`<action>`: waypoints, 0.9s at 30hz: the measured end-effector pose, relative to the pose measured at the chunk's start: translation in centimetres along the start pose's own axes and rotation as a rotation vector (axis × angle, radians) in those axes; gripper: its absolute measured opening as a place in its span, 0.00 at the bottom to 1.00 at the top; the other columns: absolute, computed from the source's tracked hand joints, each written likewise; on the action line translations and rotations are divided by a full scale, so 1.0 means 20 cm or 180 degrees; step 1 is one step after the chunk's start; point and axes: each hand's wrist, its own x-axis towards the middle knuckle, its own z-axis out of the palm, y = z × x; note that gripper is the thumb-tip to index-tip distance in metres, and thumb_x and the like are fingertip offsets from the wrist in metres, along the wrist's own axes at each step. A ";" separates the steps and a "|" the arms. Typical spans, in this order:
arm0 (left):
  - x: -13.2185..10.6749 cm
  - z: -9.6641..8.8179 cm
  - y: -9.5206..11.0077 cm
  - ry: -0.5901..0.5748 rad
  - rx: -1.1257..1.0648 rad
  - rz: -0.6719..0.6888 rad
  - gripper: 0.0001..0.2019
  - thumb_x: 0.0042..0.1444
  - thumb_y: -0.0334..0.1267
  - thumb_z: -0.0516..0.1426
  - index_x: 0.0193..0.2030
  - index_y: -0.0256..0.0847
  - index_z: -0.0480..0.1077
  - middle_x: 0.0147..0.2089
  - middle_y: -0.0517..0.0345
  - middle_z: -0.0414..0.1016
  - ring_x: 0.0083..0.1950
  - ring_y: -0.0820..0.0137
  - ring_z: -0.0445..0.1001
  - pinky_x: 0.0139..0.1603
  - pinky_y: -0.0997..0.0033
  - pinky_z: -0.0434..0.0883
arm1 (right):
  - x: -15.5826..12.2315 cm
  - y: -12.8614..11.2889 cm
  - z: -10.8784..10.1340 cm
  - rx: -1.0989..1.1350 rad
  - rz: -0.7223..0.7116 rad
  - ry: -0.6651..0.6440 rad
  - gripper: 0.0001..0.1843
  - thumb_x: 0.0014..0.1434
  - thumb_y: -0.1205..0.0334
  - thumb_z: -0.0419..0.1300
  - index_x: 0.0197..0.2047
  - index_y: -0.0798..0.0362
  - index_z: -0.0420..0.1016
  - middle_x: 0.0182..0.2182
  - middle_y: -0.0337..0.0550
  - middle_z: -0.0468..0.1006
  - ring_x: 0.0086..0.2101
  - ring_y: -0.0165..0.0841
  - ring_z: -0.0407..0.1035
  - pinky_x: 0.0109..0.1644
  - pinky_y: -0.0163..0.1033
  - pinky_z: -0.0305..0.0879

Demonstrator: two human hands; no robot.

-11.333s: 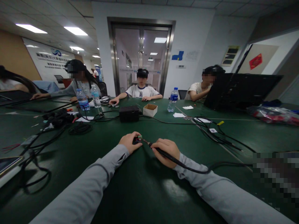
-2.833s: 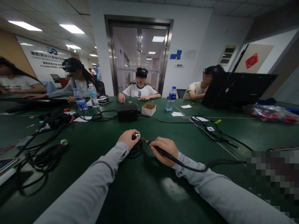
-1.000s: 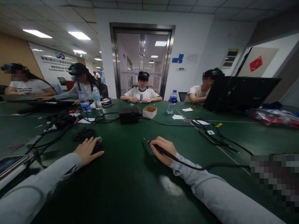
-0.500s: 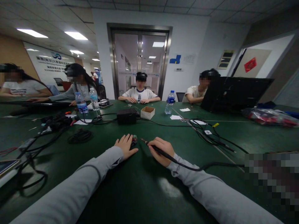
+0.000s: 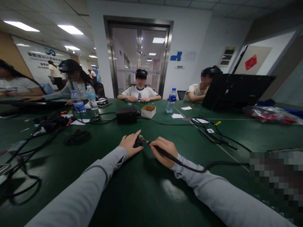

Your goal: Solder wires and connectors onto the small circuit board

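Both hands are out on the big green table (image 5: pixel 142 195). Left hand (image 5: pixel 131 145) lies mostly flat with loose fingers. Right hand (image 5: pixel 163 151) is clenched pen-style round a black corded tool (image 5: pixel 174 160), its tip meeting the tiny green-topped part (image 5: pixel 139 141) pinned under the left fingertips.

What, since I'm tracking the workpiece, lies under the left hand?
A small dark component with a greenish top pokes out past the left hand on the green table, pointed at by the corded tool in the right hand. Whatever lies beneath the palm is hidden.
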 end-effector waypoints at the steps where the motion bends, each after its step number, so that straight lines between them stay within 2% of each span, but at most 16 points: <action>1: 0.00 0.00 0.01 -0.0003 -0.0016 0.0015 0.39 0.55 0.49 0.55 0.71 0.47 0.45 0.70 0.47 0.57 0.71 0.51 0.53 0.69 0.39 0.49 | 0.00 0.00 0.00 -0.0002 0.0001 -0.0007 0.07 0.64 0.66 0.54 0.40 0.51 0.73 0.31 0.42 0.74 0.29 0.29 0.70 0.34 0.33 0.67; 5: 0.00 0.00 0.00 0.0048 -0.0093 0.0070 0.31 0.56 0.46 0.55 0.67 0.47 0.56 0.68 0.50 0.61 0.71 0.53 0.55 0.69 0.44 0.51 | 0.00 0.00 0.00 0.0023 -0.0007 -0.0010 0.07 0.64 0.66 0.54 0.39 0.52 0.73 0.30 0.42 0.74 0.29 0.29 0.70 0.33 0.33 0.67; 9: 0.00 0.02 -0.03 0.0323 -0.0372 0.0306 0.33 0.53 0.43 0.57 0.65 0.44 0.55 0.64 0.50 0.67 0.66 0.56 0.63 0.67 0.48 0.58 | 0.00 0.00 0.00 0.0029 -0.0048 0.0035 0.06 0.63 0.66 0.54 0.39 0.52 0.73 0.30 0.42 0.74 0.28 0.29 0.70 0.33 0.33 0.67; 12: 0.00 0.02 -0.04 0.0395 -0.0477 0.0416 0.30 0.51 0.42 0.58 0.61 0.45 0.58 0.60 0.52 0.71 0.63 0.58 0.67 0.64 0.52 0.62 | 0.00 0.00 0.00 0.0021 -0.0072 0.0045 0.06 0.63 0.66 0.55 0.39 0.52 0.73 0.29 0.42 0.74 0.28 0.29 0.70 0.32 0.33 0.67; 16: 0.00 0.02 -0.04 0.0375 -0.0501 0.0472 0.26 0.51 0.41 0.58 0.57 0.45 0.62 0.58 0.52 0.72 0.61 0.59 0.68 0.63 0.55 0.64 | 0.00 0.00 0.00 -0.0022 -0.0085 -0.0041 0.06 0.63 0.66 0.54 0.39 0.52 0.73 0.30 0.42 0.74 0.28 0.29 0.70 0.32 0.33 0.67; 27: 0.00 0.02 -0.05 0.0404 -0.0570 0.0426 0.25 0.50 0.41 0.59 0.57 0.44 0.63 0.57 0.52 0.73 0.59 0.59 0.70 0.62 0.56 0.65 | 0.00 0.00 -0.01 -0.0033 -0.0074 -0.0040 0.07 0.63 0.66 0.54 0.40 0.51 0.73 0.31 0.43 0.74 0.29 0.30 0.70 0.34 0.33 0.67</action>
